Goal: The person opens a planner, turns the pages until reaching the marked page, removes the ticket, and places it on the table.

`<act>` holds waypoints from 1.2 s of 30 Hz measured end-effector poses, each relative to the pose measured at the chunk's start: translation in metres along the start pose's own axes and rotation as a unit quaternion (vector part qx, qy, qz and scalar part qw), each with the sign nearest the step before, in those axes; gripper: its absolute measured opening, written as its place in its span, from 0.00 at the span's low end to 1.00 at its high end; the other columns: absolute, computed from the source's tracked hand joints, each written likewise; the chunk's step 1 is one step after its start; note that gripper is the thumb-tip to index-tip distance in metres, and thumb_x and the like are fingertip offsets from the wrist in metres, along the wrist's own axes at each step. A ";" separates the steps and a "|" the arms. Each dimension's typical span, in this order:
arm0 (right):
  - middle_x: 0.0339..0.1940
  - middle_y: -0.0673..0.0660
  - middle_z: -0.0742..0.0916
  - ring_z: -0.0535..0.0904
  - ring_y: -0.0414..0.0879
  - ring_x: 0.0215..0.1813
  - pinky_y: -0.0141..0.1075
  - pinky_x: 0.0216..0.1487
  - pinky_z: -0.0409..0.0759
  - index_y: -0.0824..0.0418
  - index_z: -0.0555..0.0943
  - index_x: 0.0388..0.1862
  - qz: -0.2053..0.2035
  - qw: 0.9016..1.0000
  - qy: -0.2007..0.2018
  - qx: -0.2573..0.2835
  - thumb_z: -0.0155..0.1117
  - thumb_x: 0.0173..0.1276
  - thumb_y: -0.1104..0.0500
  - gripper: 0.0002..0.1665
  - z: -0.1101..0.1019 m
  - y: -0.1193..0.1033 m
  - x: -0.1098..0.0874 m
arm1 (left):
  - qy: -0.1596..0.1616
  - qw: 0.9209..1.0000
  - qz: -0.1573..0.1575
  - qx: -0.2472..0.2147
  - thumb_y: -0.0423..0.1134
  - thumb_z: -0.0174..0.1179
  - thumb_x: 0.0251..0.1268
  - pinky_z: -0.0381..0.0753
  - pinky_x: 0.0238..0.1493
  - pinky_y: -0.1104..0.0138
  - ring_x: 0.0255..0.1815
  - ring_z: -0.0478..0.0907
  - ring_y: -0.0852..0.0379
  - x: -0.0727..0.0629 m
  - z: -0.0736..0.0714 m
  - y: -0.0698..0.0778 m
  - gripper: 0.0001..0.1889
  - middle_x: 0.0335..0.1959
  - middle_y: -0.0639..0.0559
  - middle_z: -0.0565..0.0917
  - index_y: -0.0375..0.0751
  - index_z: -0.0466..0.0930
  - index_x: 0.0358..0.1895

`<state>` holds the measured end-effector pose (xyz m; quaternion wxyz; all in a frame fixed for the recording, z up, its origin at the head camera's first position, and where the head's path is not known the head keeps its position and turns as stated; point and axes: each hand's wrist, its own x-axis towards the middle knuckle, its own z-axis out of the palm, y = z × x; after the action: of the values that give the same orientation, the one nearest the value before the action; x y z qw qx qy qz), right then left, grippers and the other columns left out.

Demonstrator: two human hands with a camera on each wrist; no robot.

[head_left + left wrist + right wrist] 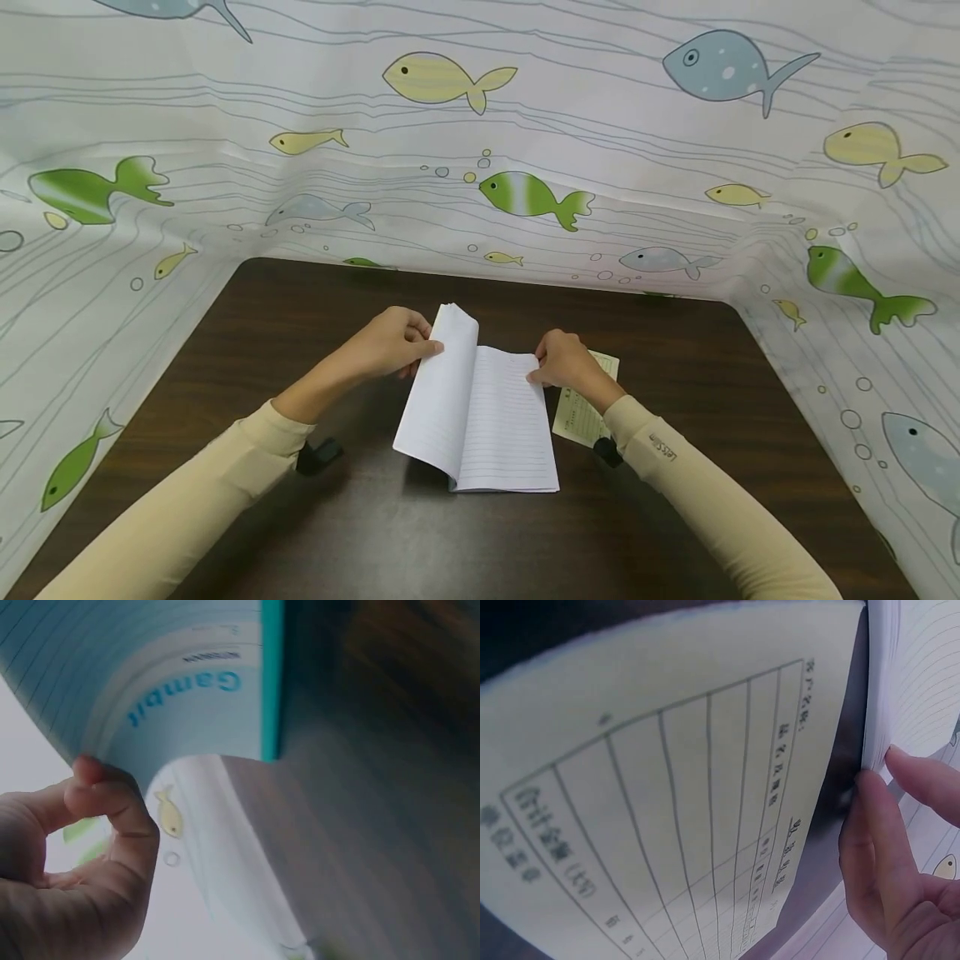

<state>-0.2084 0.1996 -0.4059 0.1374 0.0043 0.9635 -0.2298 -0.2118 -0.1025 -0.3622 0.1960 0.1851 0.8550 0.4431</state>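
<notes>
A notebook (506,425) with lined white pages lies spread on the dark table, its left part lifted and bowed. Thumb and fingers of my left hand (393,337) pinch the outer edge of that raised part. In the left wrist view the cover (184,697) shows blue lettering reading "Gambit", with the left hand (90,855) gripping its edge. My right hand (566,362) pinches the upper right edge of the flat pages. In the right wrist view, thumb and fingertips of the right hand (900,855) hold the page stack's edge (877,690).
A pale yellow printed form (577,417) lies just right of the notebook, partly under the right forearm. Around the dark table (300,300) rises a white sheet (420,192) with fish drawings, at the back and both sides.
</notes>
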 end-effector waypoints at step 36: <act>0.47 0.63 0.92 0.92 0.51 0.42 0.43 0.51 0.93 0.71 0.82 0.62 0.001 0.995 -0.030 0.096 0.78 0.65 0.65 0.28 0.004 -0.002 0.009 | -0.034 0.991 -0.048 0.118 0.36 0.61 0.79 0.85 0.15 0.68 0.11 0.83 0.54 0.097 0.123 0.009 0.37 0.24 0.41 0.86 0.23 0.53 0.79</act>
<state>-0.2164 0.1954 -0.4104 0.1649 0.0112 0.9326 -0.3209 -0.2322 0.0344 -0.4366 0.2225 0.1803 0.9021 0.3227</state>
